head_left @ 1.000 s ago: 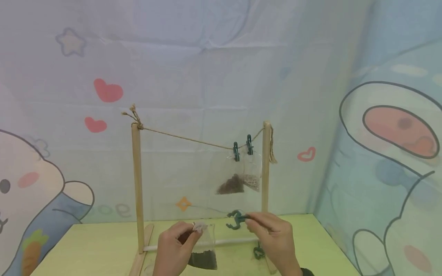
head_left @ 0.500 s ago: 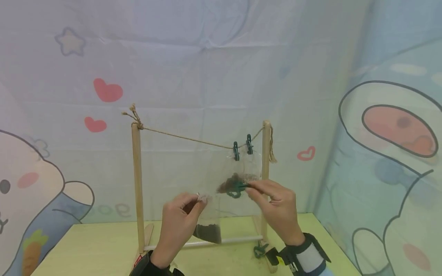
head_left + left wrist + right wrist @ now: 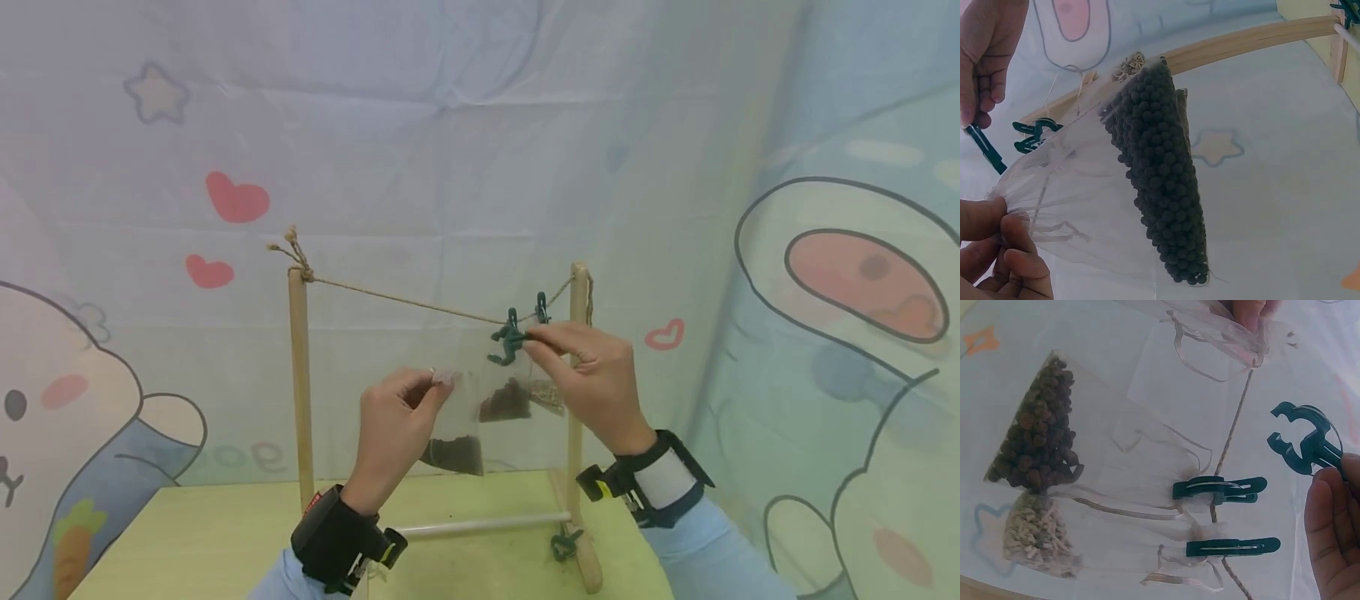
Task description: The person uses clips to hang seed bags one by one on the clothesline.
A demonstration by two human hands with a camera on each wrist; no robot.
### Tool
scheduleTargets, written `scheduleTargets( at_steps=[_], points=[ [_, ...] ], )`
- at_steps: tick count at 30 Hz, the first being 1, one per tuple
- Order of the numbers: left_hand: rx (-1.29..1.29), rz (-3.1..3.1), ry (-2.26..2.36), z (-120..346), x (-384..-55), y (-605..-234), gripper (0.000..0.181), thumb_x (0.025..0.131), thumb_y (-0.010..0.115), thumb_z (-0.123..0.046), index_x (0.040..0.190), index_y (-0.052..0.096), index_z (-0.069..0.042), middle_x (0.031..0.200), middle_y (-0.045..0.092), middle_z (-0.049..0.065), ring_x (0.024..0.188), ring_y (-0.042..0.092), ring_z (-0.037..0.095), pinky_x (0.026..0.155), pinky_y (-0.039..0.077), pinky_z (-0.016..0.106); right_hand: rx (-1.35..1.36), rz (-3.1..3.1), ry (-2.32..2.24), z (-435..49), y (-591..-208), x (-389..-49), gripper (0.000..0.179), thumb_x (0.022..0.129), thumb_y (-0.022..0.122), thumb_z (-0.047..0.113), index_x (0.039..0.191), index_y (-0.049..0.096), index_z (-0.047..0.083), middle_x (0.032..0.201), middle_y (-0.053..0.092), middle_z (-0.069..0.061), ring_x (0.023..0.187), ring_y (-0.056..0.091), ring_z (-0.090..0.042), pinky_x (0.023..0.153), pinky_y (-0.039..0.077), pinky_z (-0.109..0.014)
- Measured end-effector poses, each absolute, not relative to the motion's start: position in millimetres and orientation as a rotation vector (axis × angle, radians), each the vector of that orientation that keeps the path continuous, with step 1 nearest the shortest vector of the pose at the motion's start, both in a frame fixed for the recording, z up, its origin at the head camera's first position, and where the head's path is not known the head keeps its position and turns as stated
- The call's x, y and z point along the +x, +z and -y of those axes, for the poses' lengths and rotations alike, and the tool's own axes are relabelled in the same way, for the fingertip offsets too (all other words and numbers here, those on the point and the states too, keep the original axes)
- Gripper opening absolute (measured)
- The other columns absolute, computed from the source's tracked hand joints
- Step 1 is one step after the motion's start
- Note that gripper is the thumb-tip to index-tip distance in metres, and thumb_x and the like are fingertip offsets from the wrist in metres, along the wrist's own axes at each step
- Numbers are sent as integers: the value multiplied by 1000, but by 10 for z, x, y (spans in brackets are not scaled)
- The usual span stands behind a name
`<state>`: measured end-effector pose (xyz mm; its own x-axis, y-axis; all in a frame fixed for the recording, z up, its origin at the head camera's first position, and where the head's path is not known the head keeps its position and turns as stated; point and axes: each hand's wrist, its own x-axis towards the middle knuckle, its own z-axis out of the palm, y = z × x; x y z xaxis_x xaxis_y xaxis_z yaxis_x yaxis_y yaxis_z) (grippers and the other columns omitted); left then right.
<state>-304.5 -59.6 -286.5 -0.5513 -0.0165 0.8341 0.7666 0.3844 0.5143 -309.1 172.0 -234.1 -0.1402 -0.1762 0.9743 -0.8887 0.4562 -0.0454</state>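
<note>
Bag of dark beads [image 3: 1160,175], neck pinched in fingers of the left hand [image 3: 396,433]; right hand [image 3: 596,379] squeezes a clip [image 3: 1316,447] wide, apart from the bag; best to lay neck against cord [image 3: 405,298], clip biting both; beyond, two bags [image 3: 506,402] hang clipped.

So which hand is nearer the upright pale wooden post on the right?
Right. In the head view, the right hand partly hides the post; the left hand is well to the post's left.
</note>
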Motion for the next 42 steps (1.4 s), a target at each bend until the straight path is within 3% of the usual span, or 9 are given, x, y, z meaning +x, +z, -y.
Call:
scheduleTargets(
  at_steps=[7, 11, 15, 25, 33, 42],
  points=[
    [-656, 1846, -1236, 550, -3170, -2724, 7, 93, 75, -4, 87, 78, -3, 71, 63, 5, 58, 50, 12, 59, 40, 27, 904, 1692, 744, -1654, -2106, -3231, 13, 86, 81, 0, 99, 81, -2, 90, 78, -12, 71, 70, -20, 61, 43, -18],
    [-633, 1842, -1252, 520, -3242, -2649, 6, 93, 74, -2, 90, 79, 0, 72, 67, 9, 58, 49, 11, 59, 38, 27, 899, 1731, 730, -1592, -1992, -3310, 13, 89, 79, 2, 101, 81, -2, 93, 79, -14, 72, 72, -22, 61, 54, -27],
    [-627, 1846, -1284, 486, -3299, -2580, 8, 93, 74, -2, 87, 79, 0, 70, 66, 10, 58, 50, 12, 60, 39, 28, 893, 1769, 672, -1548, -1902, -3374, 13, 91, 77, 4, 102, 81, -3, 92, 78, -16, 72, 72, -25, 63, 58, -38],
    [-583, 1893, -1353, 409, -3412, -2547, 9, 94, 75, -5, 92, 80, 2, 78, 72, 14, 62, 57, 15, 62, 42, 29, 843, 1896, 488, -1524, -1780, -3450, 13, 92, 77, 8, 100, 82, -1, 90, 78, -16, 72, 72, -29, 62, 55, -41],
    [-541, 1936, -1357, 377, -3494, -2574, 13, 96, 71, -5, 88, 79, 2, 72, 68, 14, 59, 52, 13, 58, 40, 29, 809, 2047, 496, -1530, -1783, -3460, 14, 93, 75, 8, 101, 81, -2, 94, 78, -17, 80, 74, -31, 71, 58, -44],
    [-498, 2002, -1419, 372, -3548, -2570, 18, 101, 66, -9, 95, 80, 0, 79, 70, 18, 66, 62, 18, 60, 45, 29, 793, 2064, 471, -1526, -1779, -3482, 14, 93, 76, 10, 101, 82, 0, 94, 78, -16, 80, 73, -30, 71, 57, -43]
  ],
)
